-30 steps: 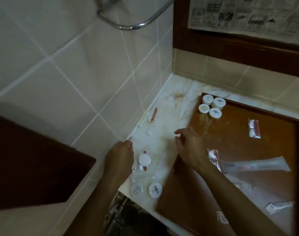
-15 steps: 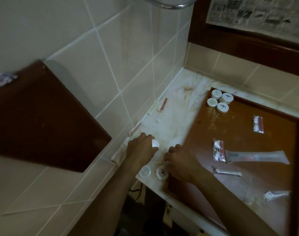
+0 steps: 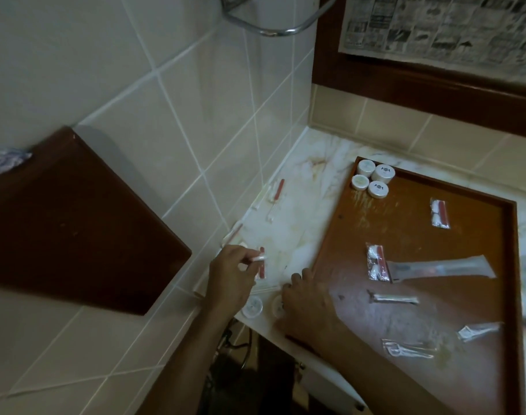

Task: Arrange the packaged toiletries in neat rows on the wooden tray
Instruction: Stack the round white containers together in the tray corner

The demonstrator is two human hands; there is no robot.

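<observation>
Left hand: fingers pinch a small white packet above the pale marbled surface, beside a clear sachet with a red strip. Right hand: fingers curled, resting at the near-left rim of the brown wooden tray; whether they hold anything cannot be told. Four round white jars cluster in the tray's far-left corner; clear sachets lie scattered across its floor.

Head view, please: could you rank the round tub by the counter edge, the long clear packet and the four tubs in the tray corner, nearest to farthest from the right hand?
From the right hand:
1. Round tub, touching its left.
2. Long clear packet, mid-tray, right.
3. Four tubs, far corner.
</observation>
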